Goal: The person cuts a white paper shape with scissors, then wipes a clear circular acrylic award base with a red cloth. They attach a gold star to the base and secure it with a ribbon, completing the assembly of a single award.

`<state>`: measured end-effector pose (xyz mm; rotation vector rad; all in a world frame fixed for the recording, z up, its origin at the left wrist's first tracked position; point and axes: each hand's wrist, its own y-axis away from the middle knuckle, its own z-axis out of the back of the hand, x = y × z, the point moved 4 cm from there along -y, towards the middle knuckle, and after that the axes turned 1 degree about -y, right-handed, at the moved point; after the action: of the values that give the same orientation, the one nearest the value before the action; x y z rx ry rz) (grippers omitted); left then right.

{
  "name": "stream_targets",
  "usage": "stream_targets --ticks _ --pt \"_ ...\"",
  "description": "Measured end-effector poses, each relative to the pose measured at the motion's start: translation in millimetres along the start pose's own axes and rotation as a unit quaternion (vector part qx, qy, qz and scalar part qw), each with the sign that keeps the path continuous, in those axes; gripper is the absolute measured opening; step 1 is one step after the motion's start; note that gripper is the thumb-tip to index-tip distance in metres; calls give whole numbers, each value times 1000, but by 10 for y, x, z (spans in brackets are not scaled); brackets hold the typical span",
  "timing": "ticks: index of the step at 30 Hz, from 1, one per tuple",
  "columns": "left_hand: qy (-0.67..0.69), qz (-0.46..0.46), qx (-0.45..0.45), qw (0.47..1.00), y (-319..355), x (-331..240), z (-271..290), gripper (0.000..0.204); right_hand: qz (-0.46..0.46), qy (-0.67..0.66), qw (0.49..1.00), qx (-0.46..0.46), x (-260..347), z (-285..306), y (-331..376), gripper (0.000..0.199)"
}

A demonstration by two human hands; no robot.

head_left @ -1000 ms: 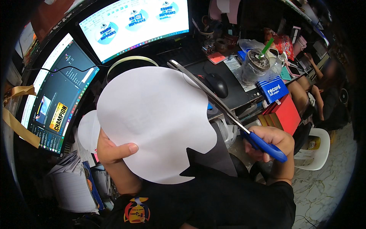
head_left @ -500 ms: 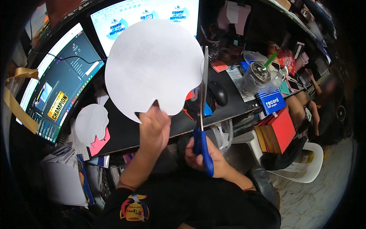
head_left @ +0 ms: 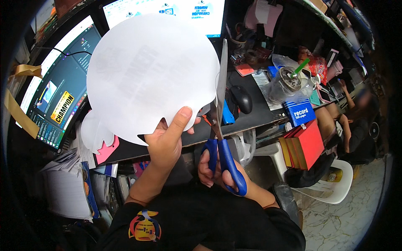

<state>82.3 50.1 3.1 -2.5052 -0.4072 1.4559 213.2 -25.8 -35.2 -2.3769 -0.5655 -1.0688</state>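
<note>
My left hand (head_left: 165, 142) grips a large, roundish white paper cutout (head_left: 146, 71) at its notched lower edge, thumb on top and fingers beneath. Faint print shows through the sheet. In my right hand (head_left: 215, 178) are scissors (head_left: 226, 157) with blue handles, fingers through the loops. Their long blades point up at the cutout's right edge and are slightly parted; whether paper lies between them is hard to tell. Partly under the big sheet, at the left, lies a smaller white cutout (head_left: 95, 133) over a pink piece (head_left: 107, 149).
Two lit monitors stand behind the black desk. Right of the scissors are a black mouse (head_left: 241, 99), a plastic cup (head_left: 289, 81) with a green straw and a blue box (head_left: 299, 112). Red-covered books (head_left: 307, 144) sit by a white chair (head_left: 345, 180). Another person (head_left: 362, 129) is at far right.
The large cutout has shifted left, partly covering the smaller one. My left thumb now presses on the sheet's top face. The scissors' handles have spread apart.
</note>
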Motion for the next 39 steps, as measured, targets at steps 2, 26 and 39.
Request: stream_targets --ticks 2,26,39 --pt "-3 1 -2 1000 2 -17 15 38 -13 -16 1000 1 21 -15 5 46" --pt "-39 7 -7 999 -55 -200 126 40 -68 48 997 -1 220 53 118 46" --pt "-27 26 7 999 -7 -171 48 37 -32 -3 999 15 153 39 63 51"
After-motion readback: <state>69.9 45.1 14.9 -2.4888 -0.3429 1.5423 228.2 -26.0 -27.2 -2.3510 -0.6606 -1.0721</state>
